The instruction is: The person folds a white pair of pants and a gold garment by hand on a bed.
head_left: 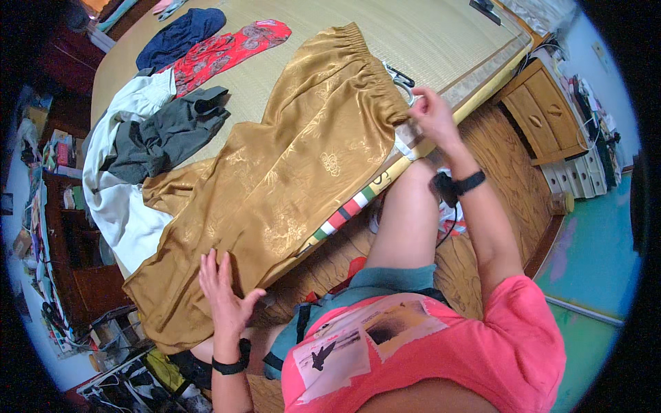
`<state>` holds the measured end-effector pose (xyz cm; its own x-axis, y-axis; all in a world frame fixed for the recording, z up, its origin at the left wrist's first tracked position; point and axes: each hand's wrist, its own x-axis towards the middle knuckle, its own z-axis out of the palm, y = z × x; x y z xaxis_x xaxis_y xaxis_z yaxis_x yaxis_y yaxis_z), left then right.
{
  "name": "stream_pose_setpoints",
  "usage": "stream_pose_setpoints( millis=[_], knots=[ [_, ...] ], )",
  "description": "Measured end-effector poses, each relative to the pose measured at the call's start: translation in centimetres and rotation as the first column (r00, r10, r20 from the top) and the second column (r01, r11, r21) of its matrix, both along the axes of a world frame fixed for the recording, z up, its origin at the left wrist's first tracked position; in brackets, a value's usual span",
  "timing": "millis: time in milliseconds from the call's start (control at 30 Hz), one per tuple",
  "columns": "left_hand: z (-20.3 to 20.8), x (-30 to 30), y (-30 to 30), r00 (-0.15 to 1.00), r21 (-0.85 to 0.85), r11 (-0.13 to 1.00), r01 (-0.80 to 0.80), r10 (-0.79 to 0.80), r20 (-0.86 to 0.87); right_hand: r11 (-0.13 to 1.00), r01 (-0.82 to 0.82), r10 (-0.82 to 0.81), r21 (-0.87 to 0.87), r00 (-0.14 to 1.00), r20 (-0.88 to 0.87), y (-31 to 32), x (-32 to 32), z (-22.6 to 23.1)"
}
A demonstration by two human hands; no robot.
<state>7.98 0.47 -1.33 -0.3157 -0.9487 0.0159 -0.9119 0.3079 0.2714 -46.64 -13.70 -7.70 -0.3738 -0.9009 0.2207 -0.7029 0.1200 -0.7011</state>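
A pair of shiny gold-brown trousers [275, 172] with a gathered elastic waistband [375, 72] lies stretched across the mat-covered bed, its legs running toward the lower left. My right hand [434, 122] is closed in a pinch at the near corner of that waistband; the fingertips are partly hidden. Close by that hand lie a white ring-shaped thing [405, 91] and a dark clip-like piece. Over the lower trouser leg my left hand [226, 294] is spread open, fingers apart, touching the cloth near the bed's edge.
On the bed lie a white garment [124, 206], dark grey shorts [162, 134], a red patterned cloth [234, 51] and a navy cloth [182, 36]. A wooden drawer cabinet [544, 113] stands at the right. My bare knee is against the bed edge. Cluttered shelves line the left.
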Motion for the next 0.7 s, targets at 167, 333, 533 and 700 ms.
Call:
stream_pose_setpoints(
  millis=[167,333,533,700],
  knots=[
    [-2.6,1.2,2.6,0.993,-0.156,0.984,0.084,-0.07,0.096,0.999,0.042,-0.04,-0.031,0.996,0.074,3.5,-2.9,2.4],
    [-3.7,1.3,3.1,0.995,-0.262,0.961,0.09,-0.097,-0.015,0.997,-0.081,0.082,-0.012,0.982,0.168,1.8,2.3,0.9],
    [0.3,1.9,1.9,0.983,0.008,0.996,0.091,-0.088,-0.158,0.984,-0.181,0.153,0.007,0.851,0.502,1.1,2.0,2.2],
    [5.2,1.3,-1.8,0.979,0.598,0.785,0.164,-0.057,-0.194,0.998,0.052,-0.062,-0.036,0.925,-0.374,4.3,-1.2,3.4]
  ],
)
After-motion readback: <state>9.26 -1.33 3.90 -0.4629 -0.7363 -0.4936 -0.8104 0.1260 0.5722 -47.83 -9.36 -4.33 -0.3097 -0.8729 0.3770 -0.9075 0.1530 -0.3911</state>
